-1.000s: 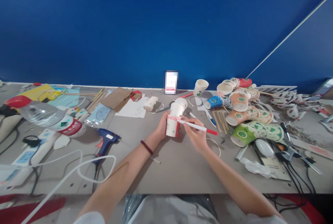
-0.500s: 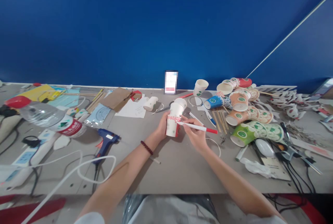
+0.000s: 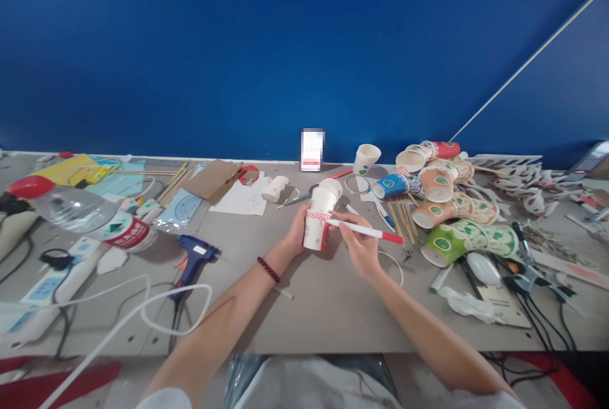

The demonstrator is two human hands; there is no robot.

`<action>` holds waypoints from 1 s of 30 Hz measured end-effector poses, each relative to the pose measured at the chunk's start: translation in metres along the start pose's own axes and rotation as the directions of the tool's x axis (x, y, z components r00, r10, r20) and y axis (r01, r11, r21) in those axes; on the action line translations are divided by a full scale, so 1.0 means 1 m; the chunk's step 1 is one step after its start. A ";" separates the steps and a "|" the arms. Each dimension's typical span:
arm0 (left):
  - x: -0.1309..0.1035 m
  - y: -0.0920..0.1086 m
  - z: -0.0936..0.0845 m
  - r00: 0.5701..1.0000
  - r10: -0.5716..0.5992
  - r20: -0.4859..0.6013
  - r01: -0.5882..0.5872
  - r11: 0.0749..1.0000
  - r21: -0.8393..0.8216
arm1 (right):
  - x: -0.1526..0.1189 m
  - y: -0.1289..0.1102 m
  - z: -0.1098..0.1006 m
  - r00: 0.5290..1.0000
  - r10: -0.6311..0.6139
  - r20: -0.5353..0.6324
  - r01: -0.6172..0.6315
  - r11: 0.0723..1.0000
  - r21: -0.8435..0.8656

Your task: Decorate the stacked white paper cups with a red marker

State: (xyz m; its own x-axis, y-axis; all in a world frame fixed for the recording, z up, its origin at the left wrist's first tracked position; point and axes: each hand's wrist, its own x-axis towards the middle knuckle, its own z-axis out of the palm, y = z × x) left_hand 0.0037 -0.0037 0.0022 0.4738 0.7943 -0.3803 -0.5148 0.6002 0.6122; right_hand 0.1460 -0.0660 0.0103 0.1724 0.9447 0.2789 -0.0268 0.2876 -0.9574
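A white paper cup (image 3: 314,233) with a red pattern is joined end to end with another white cup (image 3: 327,191), both tilted over the middle of the table. My left hand (image 3: 297,229) is closed around the left side of the patterned cup. In my right hand (image 3: 360,247) is a white marker with a red end (image 3: 364,230), pinched between the fingers. Its tip points at the red pattern on the cup; whether it touches the surface I cannot tell. Parts of my left fingers are hidden behind the cup.
Several coloured paper cups (image 3: 440,248) lie at the right, with wooden sticks (image 3: 402,222) beside them. A lone white cup (image 3: 367,158) stands behind. A glue gun (image 3: 194,263), a plastic bottle (image 3: 90,215) and a power strip (image 3: 52,288) lie at the left. A phone (image 3: 312,150) leans on the blue wall.
The marker and my right hand have shifted slightly to the right. My left hand and the joined cups stay almost in place.
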 end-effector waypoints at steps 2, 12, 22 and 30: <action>0.002 -0.001 -0.002 1.000 0.011 0.002 -0.011 1.000 0.010 | 0.000 0.001 0.000 1.000 -0.002 0.015 0.001 1.000 0.024; -0.003 0.002 0.006 1.000 -0.011 -0.012 0.011 0.999 -0.039 | -0.001 -0.003 0.003 0.999 -0.040 0.009 0.040 0.999 -0.020; -0.003 0.003 0.006 1.000 -0.012 -0.012 0.011 0.999 -0.039 | 0.000 0.000 0.002 0.999 -0.041 0.018 0.042 0.997 -0.064; -0.004 0.003 0.006 1.000 -0.013 0.003 0.013 0.999 -0.033 | 0.001 0.000 0.003 0.999 -0.032 -0.004 0.032 0.998 -0.049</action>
State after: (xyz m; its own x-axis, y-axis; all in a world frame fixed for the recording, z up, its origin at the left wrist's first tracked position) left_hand 0.0051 -0.0057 0.0099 0.4829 0.7861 -0.3858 -0.5316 0.6133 0.5843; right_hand 0.1431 -0.0648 0.0106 0.1772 0.9342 0.3095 0.0272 0.3097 -0.9504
